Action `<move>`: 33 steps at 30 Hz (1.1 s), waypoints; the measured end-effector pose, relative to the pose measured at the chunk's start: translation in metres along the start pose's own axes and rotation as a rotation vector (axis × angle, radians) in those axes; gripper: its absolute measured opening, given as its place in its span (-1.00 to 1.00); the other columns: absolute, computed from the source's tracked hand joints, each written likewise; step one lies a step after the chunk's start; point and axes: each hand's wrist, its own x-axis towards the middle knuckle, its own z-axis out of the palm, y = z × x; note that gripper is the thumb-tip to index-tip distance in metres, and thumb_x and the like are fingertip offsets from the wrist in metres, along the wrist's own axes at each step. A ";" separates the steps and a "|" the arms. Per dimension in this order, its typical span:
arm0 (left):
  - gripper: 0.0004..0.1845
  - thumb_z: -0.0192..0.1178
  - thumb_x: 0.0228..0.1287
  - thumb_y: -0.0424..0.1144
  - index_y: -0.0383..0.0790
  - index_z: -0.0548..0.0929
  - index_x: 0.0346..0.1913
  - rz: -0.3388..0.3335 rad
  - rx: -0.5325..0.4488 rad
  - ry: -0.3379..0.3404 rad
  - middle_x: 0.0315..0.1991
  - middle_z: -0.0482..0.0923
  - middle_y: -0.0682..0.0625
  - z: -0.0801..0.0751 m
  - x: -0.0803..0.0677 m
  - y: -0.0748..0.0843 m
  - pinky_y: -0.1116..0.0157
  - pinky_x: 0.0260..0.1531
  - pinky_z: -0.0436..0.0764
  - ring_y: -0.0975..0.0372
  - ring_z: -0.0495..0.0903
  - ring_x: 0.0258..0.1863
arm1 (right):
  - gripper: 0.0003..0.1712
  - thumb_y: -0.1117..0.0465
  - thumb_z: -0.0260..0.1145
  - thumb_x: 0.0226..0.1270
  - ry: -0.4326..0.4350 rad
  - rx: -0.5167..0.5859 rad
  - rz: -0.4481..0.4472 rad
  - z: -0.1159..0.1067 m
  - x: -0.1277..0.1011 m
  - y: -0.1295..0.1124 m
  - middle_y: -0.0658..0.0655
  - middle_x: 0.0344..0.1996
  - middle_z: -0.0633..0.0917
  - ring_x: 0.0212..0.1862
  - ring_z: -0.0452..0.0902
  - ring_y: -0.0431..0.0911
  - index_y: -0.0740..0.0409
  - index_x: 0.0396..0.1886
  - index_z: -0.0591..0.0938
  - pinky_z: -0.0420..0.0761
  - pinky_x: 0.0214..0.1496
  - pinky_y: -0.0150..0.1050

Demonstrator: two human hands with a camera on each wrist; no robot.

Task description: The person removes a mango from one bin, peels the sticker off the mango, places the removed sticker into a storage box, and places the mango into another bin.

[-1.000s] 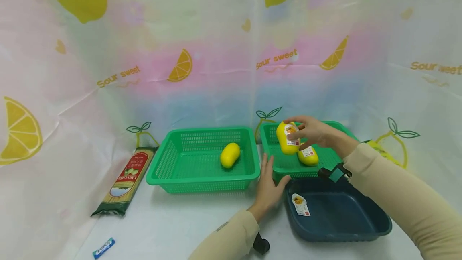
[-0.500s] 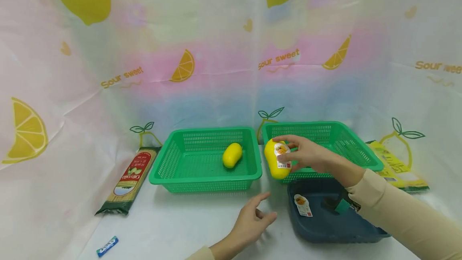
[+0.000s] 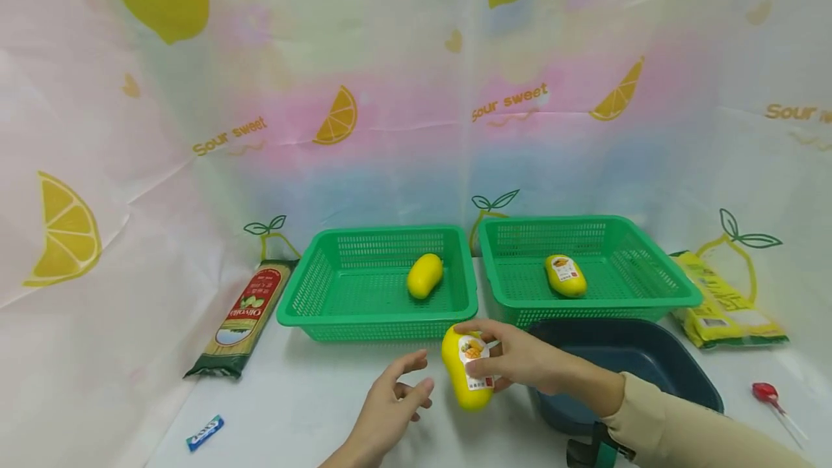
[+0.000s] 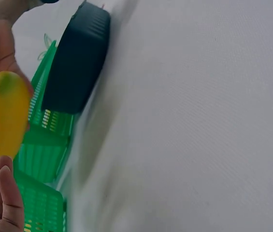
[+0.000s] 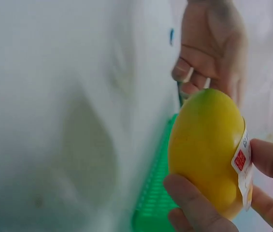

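My right hand [image 3: 520, 363] grips a yellow mango [image 3: 465, 373] with a white label, held above the table in front of the baskets; the right wrist view shows the mango [image 5: 207, 150] between my thumb and fingers. My left hand [image 3: 393, 410] hovers just left of it, fingers loosely spread and holding nothing; the left wrist view shows the mango [image 4: 2, 116] right by that hand. A plain yellow mango [image 3: 425, 275] lies in the left green basket [image 3: 377, 327]. A labelled mango [image 3: 565, 275] lies in the right green basket [image 3: 656, 284].
A dark blue tub [image 3: 656, 370] sits in front of the right basket, right behind my right hand. A pasta packet [image 3: 243, 316] lies at the left, a small blue wrapper [image 3: 204, 432] near the front, a yellow packet [image 3: 721, 305] and a red lollipop [image 3: 767, 393] at the right.
My right hand has carried the labelled mango from over the right basket down and left, toward me. My left hand has left the basket's edge and drawn back beside it.
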 end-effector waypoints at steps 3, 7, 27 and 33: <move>-0.31 0.27 0.32 -0.03 -0.22 0.34 0.42 -0.019 -0.008 0.007 0.35 0.34 -0.32 -0.005 -0.001 -0.003 0.30 -0.32 0.60 0.20 0.60 -0.27 | -0.30 0.19 0.38 0.30 0.012 -0.004 0.004 0.011 0.006 0.013 0.40 0.33 0.28 -0.05 0.59 -0.03 0.01 0.42 0.38 0.71 -0.14 -0.05; -0.25 0.30 0.29 -0.04 -0.28 0.30 0.44 -0.039 0.012 -0.005 0.37 0.30 -0.35 -0.008 -0.001 -0.007 0.29 -0.32 0.58 0.20 0.57 -0.26 | -0.32 0.21 0.38 0.29 0.023 -0.024 -0.008 0.025 0.014 0.027 0.37 0.22 0.35 -0.12 0.59 -0.05 0.03 0.40 0.41 0.70 -0.22 -0.09; -0.11 0.45 0.11 -0.07 -0.10 0.27 0.48 -0.059 0.131 -0.064 0.45 0.10 -0.33 -0.007 0.005 -0.019 0.35 -0.45 0.53 0.19 0.49 -0.30 | -0.17 0.21 0.42 0.26 0.042 -0.048 0.014 0.044 0.038 0.043 0.31 0.07 0.51 -0.16 0.55 -0.02 0.04 0.46 0.24 0.63 -0.39 -0.22; -0.10 0.46 0.10 -0.04 -0.10 0.27 0.48 -0.045 0.144 -0.076 0.45 0.06 -0.36 -0.007 0.006 -0.021 0.38 -0.45 0.53 0.18 0.49 -0.31 | -0.26 0.20 0.43 0.24 0.046 -0.043 0.029 0.046 0.039 0.043 0.30 0.09 0.50 -0.14 0.55 -0.01 0.07 0.35 0.29 0.65 -0.36 -0.19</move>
